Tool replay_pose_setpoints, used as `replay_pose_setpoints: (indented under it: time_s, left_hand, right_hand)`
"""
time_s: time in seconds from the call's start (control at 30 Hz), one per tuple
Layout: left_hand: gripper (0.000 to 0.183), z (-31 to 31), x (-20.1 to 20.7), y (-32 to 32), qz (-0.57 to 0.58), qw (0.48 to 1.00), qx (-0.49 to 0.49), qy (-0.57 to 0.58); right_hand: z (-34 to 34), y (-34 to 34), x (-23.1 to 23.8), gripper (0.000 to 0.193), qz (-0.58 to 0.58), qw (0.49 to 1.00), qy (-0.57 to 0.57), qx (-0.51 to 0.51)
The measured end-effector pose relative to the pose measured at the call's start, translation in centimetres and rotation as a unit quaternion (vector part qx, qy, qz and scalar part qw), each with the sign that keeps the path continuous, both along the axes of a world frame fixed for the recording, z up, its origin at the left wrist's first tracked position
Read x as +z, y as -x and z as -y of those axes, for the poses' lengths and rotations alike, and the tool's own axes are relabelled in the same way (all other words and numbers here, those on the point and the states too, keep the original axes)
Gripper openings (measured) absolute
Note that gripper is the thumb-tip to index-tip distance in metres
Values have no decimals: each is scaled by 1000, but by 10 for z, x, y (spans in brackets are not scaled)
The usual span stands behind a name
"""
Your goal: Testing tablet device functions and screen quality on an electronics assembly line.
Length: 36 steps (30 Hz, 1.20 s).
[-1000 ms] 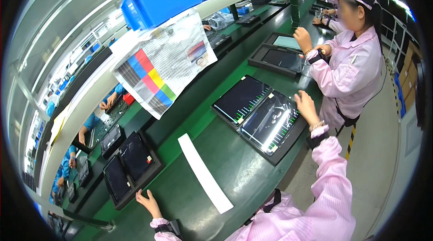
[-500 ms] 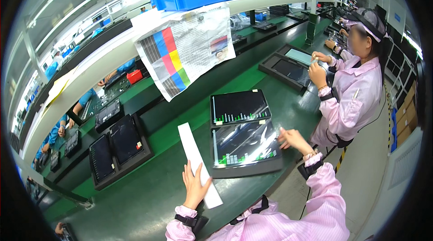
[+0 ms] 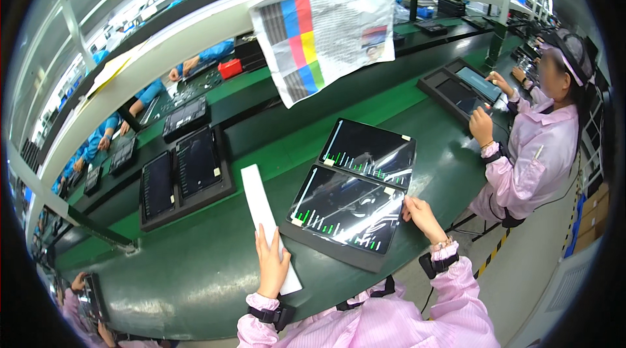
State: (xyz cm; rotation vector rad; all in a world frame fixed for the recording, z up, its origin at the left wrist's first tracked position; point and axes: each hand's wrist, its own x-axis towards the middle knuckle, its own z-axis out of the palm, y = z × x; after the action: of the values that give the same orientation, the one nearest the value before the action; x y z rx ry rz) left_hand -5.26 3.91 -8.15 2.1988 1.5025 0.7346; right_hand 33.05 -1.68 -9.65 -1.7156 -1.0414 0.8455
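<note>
My left hand (image 3: 270, 266) lies over the lower half of a long flat white strip (image 3: 256, 195), its fingers stretched out along the top. To the right, my right hand (image 3: 425, 219) has its fingers curled at the right edge of a black tray (image 3: 336, 251); exactly what the fingertips pinch is partly hidden. Side by side in this tray sit two glossy dark tablets, the far tablet (image 3: 372, 149) and the near tablet (image 3: 345, 208). Both screens are lit with rows of white and green marks, and small pale tabs stick to their edges.
Another dark tray (image 3: 228, 185) with two tablets stands on the green bench (image 3: 195, 283) at left. A printed sheet (image 3: 329, 29) hangs from the shelf (image 3: 215, 6). At right a co-worker in pink (image 3: 541, 146) handles a tablet (image 3: 479, 84). Blue-sleeved people work across the bench.
The tray with the two tablets has turned clockwise, and my right hand is now at its edge. Under my left hand the white strip has shifted left. The whole view has swung.
</note>
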Motion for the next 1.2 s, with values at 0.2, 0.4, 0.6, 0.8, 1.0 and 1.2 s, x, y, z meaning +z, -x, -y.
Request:
replay_pose_setpoints:
  time_s: [0.2, 0.4, 0.6, 0.8, 1.0, 1.2]
  left_hand:
    - [61, 21, 6, 38, -5, 997, 70, 19]
    - [60, 32, 9, 69, 18, 997, 64, 35]
    - [77, 24, 10, 50, -25, 999, -5, 39]
    - [74, -2, 2, 31, -21, 1000, -12, 12]
    - [70, -15, 6, 31, -21, 1000, -14, -6]
    - [70, 30, 10, 36, 11, 999, -10, 48]
  right_hand:
    - [31, 44, 20, 51, -131, 976, 118, 131]
    - [69, 52, 31, 43, -202, 906, 241, 283]
    - [93, 46, 24, 40, -303, 868, 252, 303]
    - [85, 60, 37, 42, -267, 885, 198, 327]
    - [67, 80, 33, 38, -340, 882, 123, 302]
    - [46, 85, 35, 37, -290, 886, 156, 325]
